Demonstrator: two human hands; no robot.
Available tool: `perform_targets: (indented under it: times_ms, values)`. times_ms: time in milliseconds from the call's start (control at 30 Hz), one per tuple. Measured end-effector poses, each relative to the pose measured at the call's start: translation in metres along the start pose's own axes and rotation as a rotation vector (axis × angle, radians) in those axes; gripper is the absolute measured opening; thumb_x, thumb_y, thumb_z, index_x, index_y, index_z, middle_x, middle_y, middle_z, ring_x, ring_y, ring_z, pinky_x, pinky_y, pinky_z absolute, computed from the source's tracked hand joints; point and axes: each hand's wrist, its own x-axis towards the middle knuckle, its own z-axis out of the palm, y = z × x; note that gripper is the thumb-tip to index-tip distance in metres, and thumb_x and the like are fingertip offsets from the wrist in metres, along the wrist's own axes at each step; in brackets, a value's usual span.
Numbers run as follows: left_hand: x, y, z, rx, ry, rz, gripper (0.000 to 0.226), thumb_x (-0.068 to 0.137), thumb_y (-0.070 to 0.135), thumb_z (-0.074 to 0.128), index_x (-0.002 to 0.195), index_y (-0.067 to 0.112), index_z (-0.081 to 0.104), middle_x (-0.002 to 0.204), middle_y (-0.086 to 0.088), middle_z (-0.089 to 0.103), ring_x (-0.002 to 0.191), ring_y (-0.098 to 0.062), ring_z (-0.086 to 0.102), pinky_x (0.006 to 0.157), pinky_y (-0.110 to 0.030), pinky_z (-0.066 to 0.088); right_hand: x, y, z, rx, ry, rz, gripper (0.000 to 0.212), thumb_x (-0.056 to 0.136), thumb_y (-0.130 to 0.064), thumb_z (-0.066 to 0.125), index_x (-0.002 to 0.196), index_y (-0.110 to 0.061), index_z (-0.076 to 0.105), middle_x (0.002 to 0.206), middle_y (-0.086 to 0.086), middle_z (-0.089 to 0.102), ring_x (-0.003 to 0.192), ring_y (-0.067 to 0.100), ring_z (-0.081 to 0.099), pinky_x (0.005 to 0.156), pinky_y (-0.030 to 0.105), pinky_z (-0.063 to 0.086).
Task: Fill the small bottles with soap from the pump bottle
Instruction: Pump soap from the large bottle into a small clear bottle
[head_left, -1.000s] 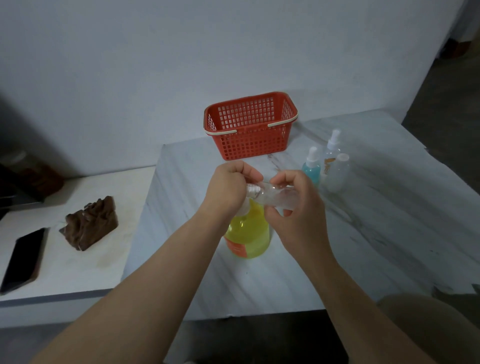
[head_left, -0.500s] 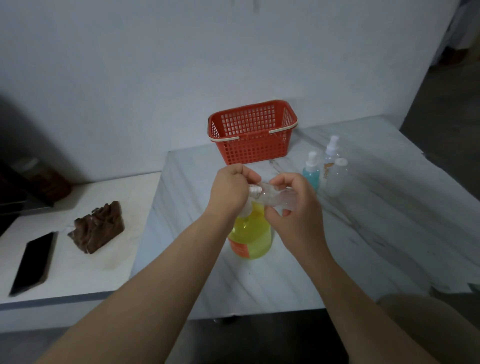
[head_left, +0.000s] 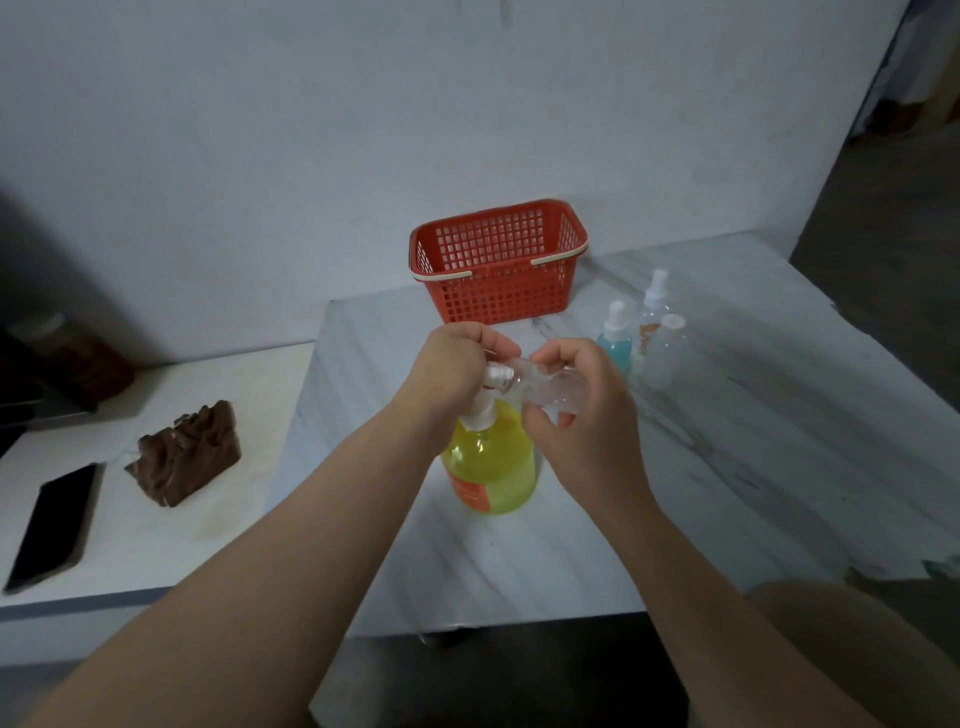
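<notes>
Yellow soap fills most of the pump bottle (head_left: 491, 462), which stands on the marble table (head_left: 727, 467) directly under both hands, probably so its spout can feed a bottle held beside it. The right hand (head_left: 582, 415) is curled tight around a clear small bottle (head_left: 540, 387) tipped on its side, its threaded neck pointing left toward the pump head. The left hand (head_left: 452, 369) is closed over that pump head, fingers bent around it, seemingly steadying or pressing it; whether soap is flowing I cannot tell. Three more small bottles (head_left: 644, 338) wait near the red basket (head_left: 498, 265), well clear of the working spot, so filling looks barely begun.
</notes>
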Motion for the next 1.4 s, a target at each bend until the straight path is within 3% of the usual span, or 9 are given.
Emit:
perform_targets:
  times_ms: [133, 267, 533, 633, 767, 900, 1100, 1233, 1400]
  values:
    - [0.000, -0.002, 0.003, -0.037, -0.005, 0.037, 0.041, 0.077, -0.013, 0.029, 0.071, 0.011, 0.062, 0.069, -0.005, 0.061, 0.064, -0.014, 0.055, 0.053, -0.021, 0.040, 0.003, -0.001, -0.002, -0.015, 0.005, -0.002, 0.036, 0.065, -0.002, 0.069, 0.090, -0.024, 0.055, 0.091, -0.008, 0.057, 0.072, 0.003, 0.050, 0.061, 0.010, 0.035]
    - [0.002, -0.008, 0.008, -0.065, -0.014, 0.064, 0.040, 0.074, -0.013, 0.029, 0.073, 0.009, 0.063, 0.068, -0.007, 0.065, 0.056, -0.013, 0.055, 0.045, -0.015, 0.039, 0.005, 0.002, -0.005, -0.009, 0.001, -0.016, 0.034, 0.062, -0.004, 0.065, 0.089, -0.022, 0.056, 0.091, -0.007, 0.057, 0.073, 0.008, 0.052, 0.062, 0.017, 0.037]
    - [0.006, -0.017, 0.008, -0.114, 0.059, 0.059, 0.040, 0.075, -0.012, 0.029, 0.070, 0.012, 0.061, 0.081, -0.018, 0.065, 0.066, -0.021, 0.057, 0.055, -0.024, 0.042, 0.005, 0.004, 0.000, 0.003, -0.006, -0.006, 0.038, 0.061, -0.002, 0.067, 0.089, -0.026, 0.055, 0.093, -0.003, 0.058, 0.081, 0.013, 0.056, 0.059, 0.018, 0.041]
    - [0.005, -0.017, 0.008, -0.129, 0.061, 0.044, 0.040, 0.075, -0.012, 0.029, 0.071, 0.011, 0.061, 0.077, -0.015, 0.066, 0.065, -0.020, 0.058, 0.054, -0.023, 0.042, 0.003, 0.004, 0.002, -0.003, -0.004, -0.002, 0.042, 0.060, 0.003, 0.065, 0.089, -0.025, 0.055, 0.093, -0.003, 0.058, 0.083, 0.014, 0.056, 0.058, 0.018, 0.042]
    - [0.001, -0.012, 0.007, -0.140, 0.066, 0.049, 0.038, 0.078, -0.010, 0.030, 0.073, 0.010, 0.061, 0.071, -0.009, 0.064, 0.063, -0.018, 0.057, 0.055, -0.023, 0.044, 0.002, 0.002, 0.003, 0.014, 0.026, -0.005, 0.035, 0.059, -0.007, 0.060, 0.090, -0.022, 0.056, 0.092, -0.003, 0.059, 0.078, 0.011, 0.054, 0.060, 0.013, 0.039]
    - [-0.001, -0.007, 0.003, -0.146, 0.063, 0.008, 0.037, 0.080, -0.009, 0.032, 0.070, 0.012, 0.061, 0.074, -0.008, 0.064, 0.067, -0.015, 0.056, 0.054, -0.022, 0.041, 0.003, -0.001, 0.002, 0.003, 0.033, -0.038, 0.033, 0.061, -0.005, 0.061, 0.089, -0.022, 0.056, 0.090, -0.003, 0.058, 0.071, 0.009, 0.050, 0.062, 0.012, 0.037]
    - [-0.006, 0.002, -0.003, -0.128, -0.002, 0.024, 0.034, 0.082, -0.012, 0.034, 0.074, 0.009, 0.060, 0.070, -0.009, 0.062, 0.059, -0.013, 0.054, 0.040, -0.012, 0.039, 0.006, 0.000, -0.001, -0.043, 0.035, -0.074, 0.038, 0.059, 0.003, 0.061, 0.088, -0.022, 0.056, 0.088, -0.005, 0.056, 0.072, 0.008, 0.051, 0.063, 0.015, 0.037]
    - [-0.003, 0.002, 0.000, -0.068, 0.004, -0.011, 0.035, 0.082, -0.009, 0.036, 0.070, 0.012, 0.060, 0.070, -0.006, 0.061, 0.065, -0.014, 0.054, 0.052, -0.021, 0.039, 0.007, -0.001, -0.003, -0.046, 0.028, -0.069, 0.041, 0.059, 0.006, 0.063, 0.087, -0.022, 0.056, 0.088, -0.006, 0.057, 0.072, 0.011, 0.051, 0.063, 0.018, 0.037]
    - [-0.004, 0.001, 0.000, -0.031, -0.040, 0.007, 0.029, 0.079, -0.013, 0.042, 0.075, 0.010, 0.060, 0.072, -0.006, 0.060, 0.065, -0.013, 0.053, 0.056, -0.021, 0.040, 0.007, -0.001, -0.003, -0.038, 0.024, -0.040, 0.041, 0.058, 0.006, 0.063, 0.087, -0.021, 0.056, 0.089, -0.005, 0.058, 0.077, 0.015, 0.055, 0.065, 0.022, 0.041]
